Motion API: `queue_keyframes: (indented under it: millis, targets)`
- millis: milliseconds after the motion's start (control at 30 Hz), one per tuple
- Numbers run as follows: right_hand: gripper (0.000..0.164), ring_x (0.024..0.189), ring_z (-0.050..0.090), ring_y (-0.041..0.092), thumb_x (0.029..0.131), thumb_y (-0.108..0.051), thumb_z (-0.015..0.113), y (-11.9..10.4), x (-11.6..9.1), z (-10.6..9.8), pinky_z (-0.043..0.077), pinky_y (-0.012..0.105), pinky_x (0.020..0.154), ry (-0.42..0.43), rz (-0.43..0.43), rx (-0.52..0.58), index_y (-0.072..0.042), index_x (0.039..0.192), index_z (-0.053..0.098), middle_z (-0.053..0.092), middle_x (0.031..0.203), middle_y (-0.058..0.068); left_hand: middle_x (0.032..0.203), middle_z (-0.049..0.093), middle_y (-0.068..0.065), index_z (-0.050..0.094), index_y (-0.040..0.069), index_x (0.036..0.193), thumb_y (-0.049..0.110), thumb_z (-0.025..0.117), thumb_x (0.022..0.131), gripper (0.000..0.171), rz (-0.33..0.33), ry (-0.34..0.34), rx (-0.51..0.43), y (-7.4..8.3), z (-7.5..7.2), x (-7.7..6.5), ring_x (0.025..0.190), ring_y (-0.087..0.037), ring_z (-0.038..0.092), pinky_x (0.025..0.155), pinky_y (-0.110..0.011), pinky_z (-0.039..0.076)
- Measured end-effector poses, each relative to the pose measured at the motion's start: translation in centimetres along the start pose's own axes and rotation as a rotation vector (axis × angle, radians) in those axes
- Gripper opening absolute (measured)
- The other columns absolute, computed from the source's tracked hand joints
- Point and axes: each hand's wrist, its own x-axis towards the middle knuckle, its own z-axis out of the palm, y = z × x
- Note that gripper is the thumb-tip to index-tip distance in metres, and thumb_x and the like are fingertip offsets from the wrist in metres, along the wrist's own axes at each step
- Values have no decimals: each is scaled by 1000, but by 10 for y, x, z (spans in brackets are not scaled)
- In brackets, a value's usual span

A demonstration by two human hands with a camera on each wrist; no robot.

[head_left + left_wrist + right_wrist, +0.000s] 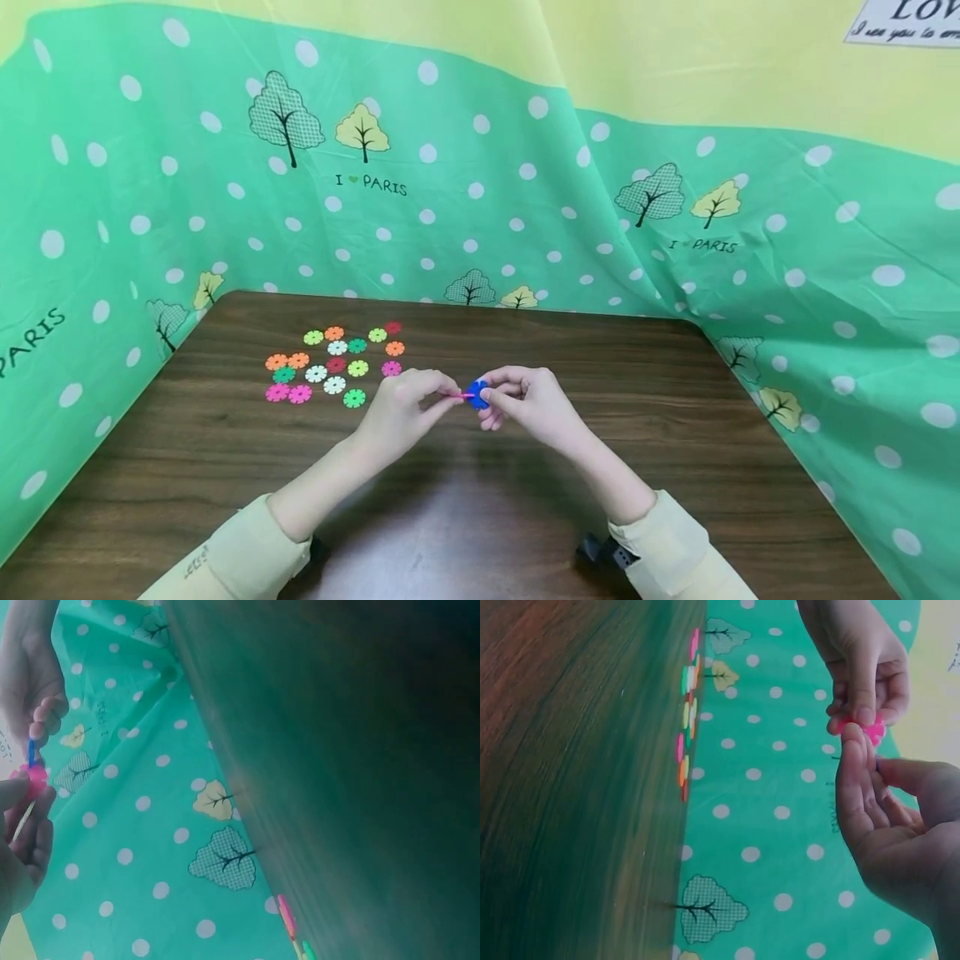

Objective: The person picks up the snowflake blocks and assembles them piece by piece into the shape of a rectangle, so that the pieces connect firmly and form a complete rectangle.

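Above the table's middle, my left hand [396, 415] pinches a pink notched plastic disc [36, 778] between thumb and fingers. My right hand [538, 407] pinches a blue notched disc [477, 395] by its far side. The two discs meet at their edges, set crosswise, the pink one edge-on in the head view. A thin pale strip [23, 822] shows among the left fingers in the left wrist view. In the right wrist view the pink disc [875, 733] shows at the fingertips, while the right fingers mostly hide the blue one.
On the brown wooden table [637, 467], left of the hands, several loose notched discs [335, 366] lie flat in orange, pink, white, green, yellow and red. A green and yellow printed cloth [480, 167] hangs behind the table and along its sides.
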Motion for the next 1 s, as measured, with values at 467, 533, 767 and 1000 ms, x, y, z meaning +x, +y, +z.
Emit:
queue_keyframes:
  millis: [467, 533, 767, 1000]
  targets:
    - [19, 64, 69, 31, 91, -7, 62, 6, -6, 5, 57, 43, 61, -30, 6, -11, 8, 102, 61, 69, 76, 20, 77, 70, 2, 68, 9, 81, 6, 80, 72, 15, 20, -5, -20, 4, 3, -7, 69, -8, 65, 66, -18, 52]
    - [19, 64, 69, 31, 91, -7, 62, 6, -6, 4, 56, 47, 62, -41, 6, -9, 8, 102, 60, 69, 75, 20, 77, 70, 1, 68, 9, 81, 6, 80, 73, 15, 13, -16, -35, 4, 3, -7, 71, -8, 66, 67, -19, 54]
    - [22, 59, 66, 23, 91, -10, 62, 5, -5, 0, 56, 48, 61, -66, 30, 0, 7, 104, 58, 67, 74, 21, 81, 70, 0, 66, 8, 86, 4, 78, 74, 17, 22, -64, -92, 3, 1, -8, 75, -8, 66, 71, -19, 54]
    - [22, 60, 67, 24, 92, -10, 61, 4, -6, -7, 57, 45, 63, -62, 52, 13, 7, 105, 57, 67, 76, 21, 86, 71, 0, 68, 8, 89, 8, 80, 74, 19, 50, -98, -67, -1, -10, -4, 83, -10, 67, 76, -20, 54]
